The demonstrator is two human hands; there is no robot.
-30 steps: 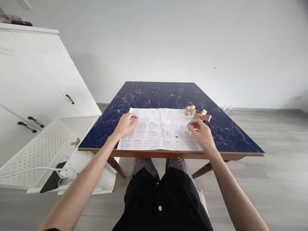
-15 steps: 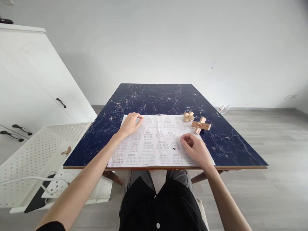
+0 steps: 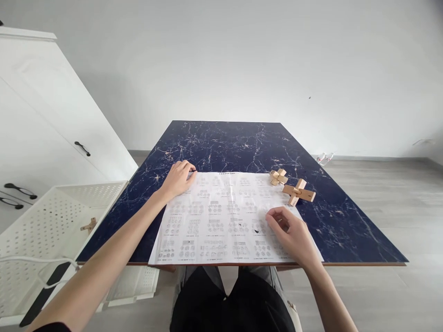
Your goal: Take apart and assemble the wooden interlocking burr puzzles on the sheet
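A large printed sheet of paper (image 3: 221, 221) lies flat along the near edge of the table, covered in rows of small diagrams. My left hand (image 3: 180, 179) rests at its far left corner, fingers slightly bent and thumb apart, and hides that corner. On the sheet's right side sits my right hand (image 3: 290, 230), its fingers curled in and the thumb close to the index finger, with a hollow that holds nothing visible. Just beyond it is a cross-shaped wooden puzzle (image 3: 298, 192). A smaller interlocked wooden puzzle (image 3: 278, 176) stands behind that, at the sheet's far right corner.
The table (image 3: 221, 143) has a dark blue marbled top. At the left are a white perforated basket (image 3: 44, 212) with a wooden piece (image 3: 89, 224) in it, a white cable (image 3: 34, 259) and a white cabinet (image 3: 51, 115). Bottles (image 3: 325, 159) stand on the floor beyond the right side.
My left hand has shifted left over the sheet's far left corner. My right hand keeps its place on the sheet. The view has tilted a little, so the table sits lower.
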